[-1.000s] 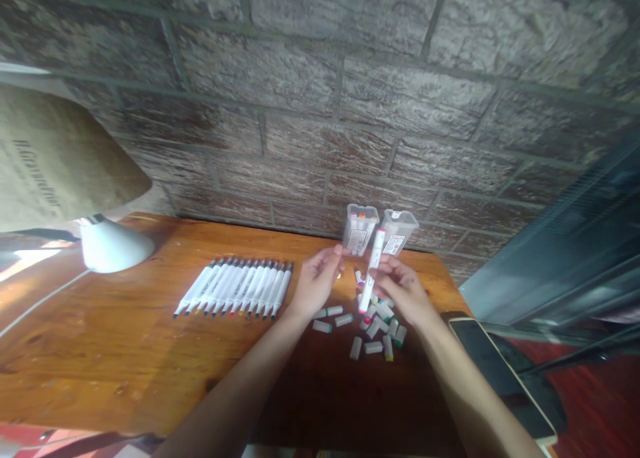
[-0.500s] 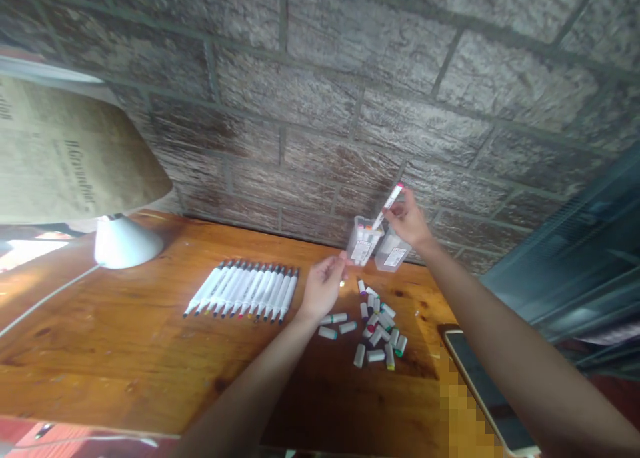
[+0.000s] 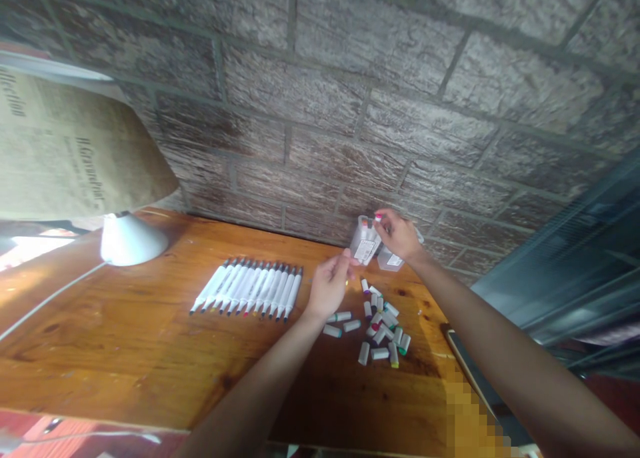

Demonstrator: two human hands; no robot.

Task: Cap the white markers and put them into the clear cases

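My right hand [image 3: 400, 235] pinches a white marker with a pink-red end [image 3: 378, 219] at the mouth of a clear plastic box [image 3: 365, 251]. Most of the marker is inside the box or behind my fingers. Orange and red marker ends show at the box's top. My left hand [image 3: 327, 285] is closed, its thumb and fingertips together near the box's lower front; what they hold, if anything, is hidden. Partly behind my right hand stands a second clear box [image 3: 390, 261]. Loose white marker caps [image 3: 380, 353] with coloured ends lie scattered on the table in front.
On the wooden table [image 3: 125, 351], a row of several uncapped white markers [image 3: 250, 288] lies left of my left hand. A lamp [image 3: 133, 241] with a printed shade and a cord stands farther left. A phone [image 3: 470, 371] lies under my right forearm. The brick wall [image 3: 320, 145] rises behind the boxes.
My right hand has moved down and slightly left, lowering the pink-ended marker into the left box. My left hand stays by the box's lower front. The view has shifted slightly.
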